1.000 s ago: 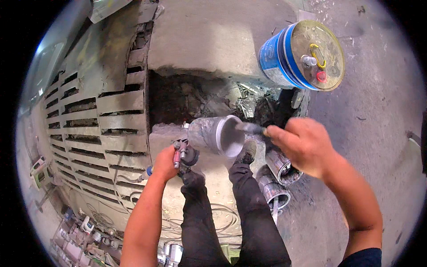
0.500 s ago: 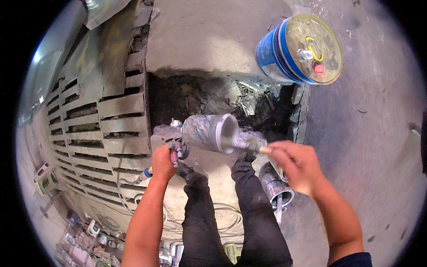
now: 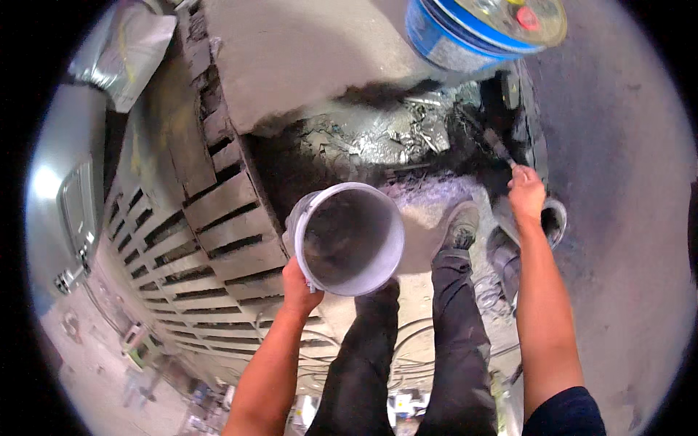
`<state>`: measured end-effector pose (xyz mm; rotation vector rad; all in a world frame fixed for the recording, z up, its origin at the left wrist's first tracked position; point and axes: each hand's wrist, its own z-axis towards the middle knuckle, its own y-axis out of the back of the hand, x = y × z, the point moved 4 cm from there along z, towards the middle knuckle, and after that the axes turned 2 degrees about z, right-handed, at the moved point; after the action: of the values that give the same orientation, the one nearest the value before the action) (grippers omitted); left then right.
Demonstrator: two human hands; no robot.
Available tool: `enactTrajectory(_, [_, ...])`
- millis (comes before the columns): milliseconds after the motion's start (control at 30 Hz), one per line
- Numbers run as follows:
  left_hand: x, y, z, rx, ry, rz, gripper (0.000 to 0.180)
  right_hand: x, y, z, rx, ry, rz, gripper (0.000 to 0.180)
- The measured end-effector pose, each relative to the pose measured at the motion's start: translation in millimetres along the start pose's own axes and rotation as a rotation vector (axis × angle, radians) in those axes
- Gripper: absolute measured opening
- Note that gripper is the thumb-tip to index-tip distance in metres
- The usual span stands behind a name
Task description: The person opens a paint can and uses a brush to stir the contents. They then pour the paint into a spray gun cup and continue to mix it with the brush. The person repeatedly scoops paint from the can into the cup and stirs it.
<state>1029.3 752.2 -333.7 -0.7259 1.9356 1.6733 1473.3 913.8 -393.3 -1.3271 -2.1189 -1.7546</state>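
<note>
My left hand (image 3: pixel 298 287) is closed on a spray gun, mostly hidden behind its large grey cup (image 3: pixel 309 269). The lidless cup's mouth faces me, its inside dark and stained. My right hand (image 3: pixel 526 192) is wrapped round the handle of a brush (image 3: pixel 498 144), whose bristles point up and left, over the right end of a pit in the floor. Brush and cup are well apart. Crumpled shiny sheeting and dark debris (image 3: pixel 407 134) fill the pit.
A blue drum (image 3: pixel 458 43) with a red cap stands beyond the pit. Slotted floor grating (image 3: pixel 225 218) runs along the left. Beside my right forearm are dirty cylindrical containers (image 3: pixel 555 221). Hoses (image 3: pixel 414 330) lie about my feet, and a silvery sheet (image 3: pixel 138 54) is at upper left.
The cup has swung from lying sideways to showing me its mouth. My right hand has drawn the brush away from the cup, out over the pit. The whole view has shifted.
</note>
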Motion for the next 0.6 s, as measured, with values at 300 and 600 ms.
enactTrajectory(300, [40.2,-40.4,-46.7,0.394,0.113,0.212,0.038,-26.9,-65.9,-188.7,0.468,-0.402,0.616,0.029])
enactTrajectory(600, [-99.0,-65.2,16.6,0.31,0.466,-0.63,0.011,5.8,-45.4,-244.5,0.398,-0.661,1.527,0.035])
